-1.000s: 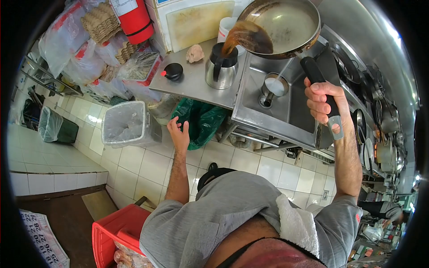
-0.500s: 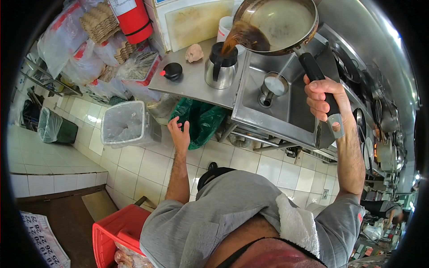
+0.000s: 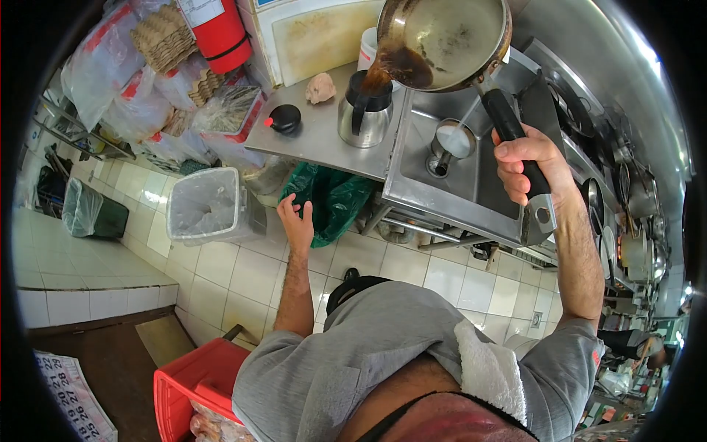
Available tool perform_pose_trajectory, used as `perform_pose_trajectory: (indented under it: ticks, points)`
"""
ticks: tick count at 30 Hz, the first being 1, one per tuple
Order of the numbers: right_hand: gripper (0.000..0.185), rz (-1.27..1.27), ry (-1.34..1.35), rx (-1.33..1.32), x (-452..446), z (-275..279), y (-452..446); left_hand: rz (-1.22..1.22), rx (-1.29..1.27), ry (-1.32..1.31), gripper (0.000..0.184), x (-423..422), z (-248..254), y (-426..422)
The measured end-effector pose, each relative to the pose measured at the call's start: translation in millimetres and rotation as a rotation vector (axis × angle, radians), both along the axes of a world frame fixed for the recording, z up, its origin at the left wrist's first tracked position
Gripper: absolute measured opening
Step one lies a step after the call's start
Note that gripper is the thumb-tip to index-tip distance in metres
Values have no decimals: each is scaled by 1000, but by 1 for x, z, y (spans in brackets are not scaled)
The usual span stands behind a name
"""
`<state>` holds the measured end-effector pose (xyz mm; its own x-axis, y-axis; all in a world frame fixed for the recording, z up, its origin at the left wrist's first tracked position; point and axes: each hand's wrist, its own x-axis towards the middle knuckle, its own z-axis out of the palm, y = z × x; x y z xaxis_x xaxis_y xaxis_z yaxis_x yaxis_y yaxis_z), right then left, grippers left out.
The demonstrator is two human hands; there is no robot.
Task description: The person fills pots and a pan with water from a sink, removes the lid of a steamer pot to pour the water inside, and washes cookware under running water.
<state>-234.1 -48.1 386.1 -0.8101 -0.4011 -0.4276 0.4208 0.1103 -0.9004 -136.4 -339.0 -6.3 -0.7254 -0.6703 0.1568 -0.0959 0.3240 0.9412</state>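
My right hand (image 3: 532, 163) grips the black handle of a frying pan (image 3: 460, 44), which is tilted to the left. Brown liquid (image 3: 379, 74) runs over its rim into the open top of a steel jug (image 3: 365, 121) with a black handle. A round black lid (image 3: 284, 118) with a red tab lies on the steel counter left of the jug. My left hand (image 3: 296, 219) hangs with fingers apart and slightly curled, holding nothing, near a green bin bag (image 3: 331, 202). Water from a tap falls into a small metal cup (image 3: 455, 141) in the sink.
The steel sink (image 3: 486, 188) joins the counter (image 3: 313, 147), where a crumpled lump (image 3: 320, 88) lies. A clear plastic bin (image 3: 202, 202) and a red bin (image 3: 195, 379) stand on the tiled floor. Pans hang along the right wall; another person (image 3: 630, 342) is far right.
The frying pan and my right hand have shifted a little left, bringing the pan's rim closer over the jug. Brown liquid still pours. My left hand has hardly moved.
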Motion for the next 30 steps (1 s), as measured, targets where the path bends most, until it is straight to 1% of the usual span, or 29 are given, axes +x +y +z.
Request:
perform_pose_trajectory:
  ticks: [6, 8, 12, 16, 18, 21, 23, 24, 27, 28, 30]
  points:
    - [21, 83, 58, 66, -1, -9, -6, -15, 0, 2, 44, -4, 1, 2]
    - [22, 150, 107, 125, -2, -16, -8, -26, -11, 3, 44, -6, 1, 4]
    - [23, 205, 205, 297, 0, -30, -12, -54, -41, 6, 44, -9, 2, 10]
    - [26, 233, 282, 376, 0, -44, -11, -86, -55, 9, 44, -15, 4, 18]
    - [26, 234, 280, 365, -1, -49, -11, -119, -70, 16, 43, -17, 8, 23]
    - [25, 238, 283, 310, -3, -56, -8, -146, -77, 28, 43, -20, 3, 28]
    - [24, 188, 237, 195, -2, -58, -2, -142, -62, 24, 43, -19, 3, 31]
    - [24, 176, 238, 194, -1, -60, 4, -131, -42, 19, 43, -17, 2, 33]
    - [24, 8, 116, -3, 9, -70, 35, -117, -56, -15, 42, -4, -35, 23]
    - [24, -3, 116, -5, 12, -73, 46, -127, -58, -15, 42, 3, -40, 22]
    - [22, -158, -16, -189, 16, -81, 69, -108, -10, -110, 43, 20, -48, 22]
